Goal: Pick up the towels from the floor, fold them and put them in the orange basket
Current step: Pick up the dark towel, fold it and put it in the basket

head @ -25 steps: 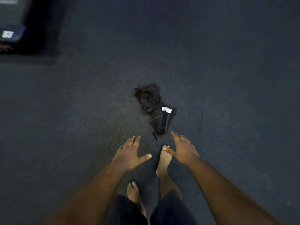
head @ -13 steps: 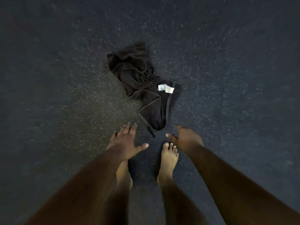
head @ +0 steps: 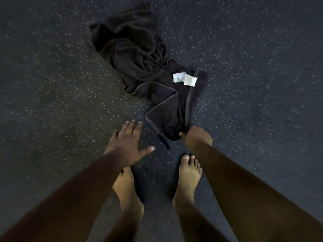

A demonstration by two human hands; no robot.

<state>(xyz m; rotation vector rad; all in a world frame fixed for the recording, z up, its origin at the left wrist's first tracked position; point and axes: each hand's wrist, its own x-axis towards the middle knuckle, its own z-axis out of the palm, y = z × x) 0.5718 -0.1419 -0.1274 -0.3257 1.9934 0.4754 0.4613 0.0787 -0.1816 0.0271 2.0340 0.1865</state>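
A dark crumpled towel (head: 148,67) with a white label (head: 185,79) lies on the floor straight ahead of me. My left hand (head: 127,142) hovers flat with its fingers spread, just left of the towel's near corner and apart from it. At the towel's near right edge is my right hand (head: 197,137). Its thumb touches the cloth and its fingers point down out of sight, so a grip cannot be made out. The orange basket is not in view.
The floor (head: 52,93) is dark and speckled, and it stretches out on every side of the towel. My two bare feet (head: 188,173) stand just short of the towel, under my arms.
I have bent lower, so the towel looks larger and closer. Both hands have moved forward; the right one has reached the towel's near edge.
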